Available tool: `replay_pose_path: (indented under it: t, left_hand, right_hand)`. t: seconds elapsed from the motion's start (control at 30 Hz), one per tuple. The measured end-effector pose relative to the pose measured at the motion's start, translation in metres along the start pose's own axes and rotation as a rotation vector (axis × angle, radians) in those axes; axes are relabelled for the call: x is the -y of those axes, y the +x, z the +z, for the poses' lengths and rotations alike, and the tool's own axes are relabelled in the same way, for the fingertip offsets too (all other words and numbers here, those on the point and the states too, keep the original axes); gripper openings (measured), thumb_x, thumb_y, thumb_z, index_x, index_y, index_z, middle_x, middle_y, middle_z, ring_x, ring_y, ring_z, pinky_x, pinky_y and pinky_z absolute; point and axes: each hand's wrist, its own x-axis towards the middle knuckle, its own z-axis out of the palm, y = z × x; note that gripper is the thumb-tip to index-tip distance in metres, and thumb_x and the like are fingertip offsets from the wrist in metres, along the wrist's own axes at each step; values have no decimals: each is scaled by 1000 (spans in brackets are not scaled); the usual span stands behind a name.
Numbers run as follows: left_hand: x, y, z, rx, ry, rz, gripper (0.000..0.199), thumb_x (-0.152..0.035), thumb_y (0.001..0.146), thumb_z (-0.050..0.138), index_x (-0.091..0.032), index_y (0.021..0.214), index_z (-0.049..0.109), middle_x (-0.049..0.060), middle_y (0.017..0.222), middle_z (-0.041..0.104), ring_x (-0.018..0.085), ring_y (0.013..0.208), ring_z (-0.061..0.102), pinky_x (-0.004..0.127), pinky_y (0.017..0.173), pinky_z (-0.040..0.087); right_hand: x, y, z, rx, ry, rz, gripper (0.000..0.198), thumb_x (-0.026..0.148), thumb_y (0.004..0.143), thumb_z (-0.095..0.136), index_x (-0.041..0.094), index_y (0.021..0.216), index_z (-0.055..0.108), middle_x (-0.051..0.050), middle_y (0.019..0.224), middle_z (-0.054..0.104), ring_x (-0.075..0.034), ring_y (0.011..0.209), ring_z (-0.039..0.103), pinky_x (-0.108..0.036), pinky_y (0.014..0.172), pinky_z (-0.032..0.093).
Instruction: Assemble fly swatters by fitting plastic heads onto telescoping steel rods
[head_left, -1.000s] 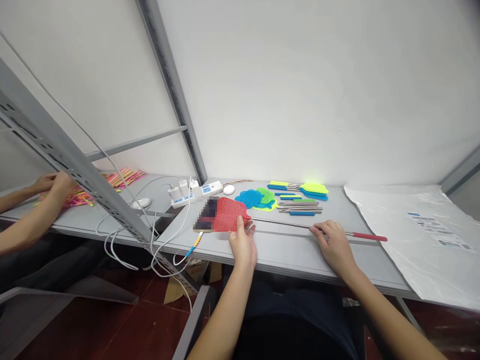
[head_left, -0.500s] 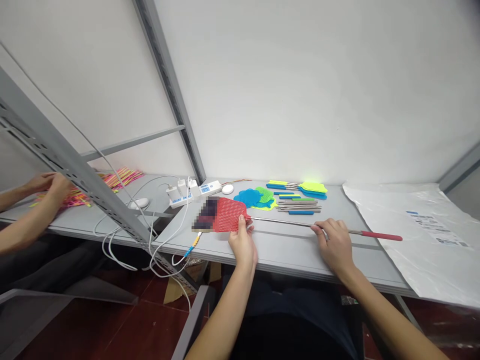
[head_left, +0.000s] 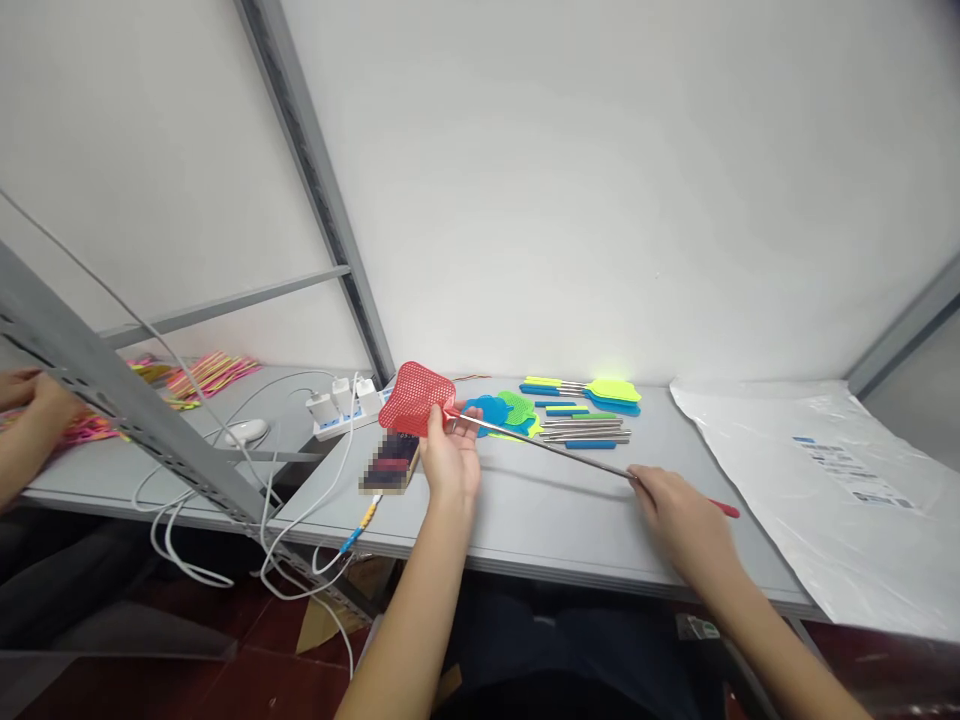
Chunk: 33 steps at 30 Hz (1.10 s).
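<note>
A red fly swatter (head_left: 417, 396) with a long metal telescopic rod is held above the grey table, tilted with its perforated head raised at the left. My left hand (head_left: 452, 455) grips the neck just below the head, thumb on top. Further along, my right hand (head_left: 686, 515) is closed around the rod, and the red handle end sticks out beyond it. Behind the rod lie loose blue and green swatter heads (head_left: 517, 410), several metal rods (head_left: 585, 430) with coloured handles, and a stack of assembled swatters (head_left: 613, 392) in yellow and blue.
A phone (head_left: 390, 465) with a cable lies at the left, near a power strip (head_left: 352, 415) with plugs. White plastic packaging (head_left: 757, 450) covers the right side. Past a metal post (head_left: 150, 400), another person's hands (head_left: 41, 410) are over colourful strips (head_left: 214, 378).
The swatter's head has risen and moved left, off the phone, and its rod now slopes down to the right. Both hands still hold it. The view has shifted slightly.
</note>
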Motion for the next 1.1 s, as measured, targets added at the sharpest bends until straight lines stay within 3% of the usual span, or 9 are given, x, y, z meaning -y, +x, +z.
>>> replay_pose_path:
  t: [0.1,0.2,0.3,0.4,0.57,0.7,0.93,1.1]
  left_hand:
    - [10,18,24,10,-8,-10,23,-37,83,63,-15,86,59,4,78,65,13,63,63,39,79,53]
    - [26,38,44,12,11,-38,28,-42,81,63,-15,83,59,0,70,60,9,53,57,35,72,54]
    - [38,59,57,21,67,-52,30,-43,80,65,-13,81,60,-2,66,56,8,48,54,32,65,54]
    - [50,67,63,40,140,-36,32,-44,78,67,-13,79,62,-2,65,55,8,48,54,29,61,53]
    - [81,33,63,91,267,-65,34,-44,71,73,-10,71,65,2,67,62,10,54,57,25,56,50]
    - [96,9,56,134,313,-110,39,-48,69,73,-10,70,68,5,68,65,12,56,59,24,54,49]
    - [96,22,47,119,340,-100,41,-51,71,69,-10,76,69,7,76,68,12,61,60,23,56,49]
    - [102,29,47,101,341,-118,41,-51,72,69,-11,79,69,7,77,68,11,57,58,23,53,48]
  right_hand:
    - [-11,-1,-8,151,-101,1,18,38,94,44,28,89,58,-2,75,69,-21,62,62,-30,48,26]
    - [-7,2,-10,264,-105,-104,27,42,95,42,26,76,53,-1,54,60,-21,52,55,-30,52,25]
    - [1,7,-11,323,97,-109,35,45,98,29,25,75,47,-1,56,57,-22,61,56,-30,55,30]
    - [9,12,-13,444,337,13,36,46,99,23,25,76,40,0,65,59,-19,61,54,-29,55,32]
    - [27,27,-11,500,429,177,36,48,98,21,25,73,33,1,60,54,-18,54,51,-28,52,30]
    - [34,44,-10,509,501,197,36,47,98,23,24,74,37,-2,71,60,-19,64,56,-28,57,34]
    - [29,64,-1,557,603,147,40,49,97,26,22,74,44,-2,75,59,-20,73,55,-31,66,36]
    - [32,80,-4,634,779,171,41,52,96,30,21,72,45,3,64,45,-14,62,43,-27,60,32]
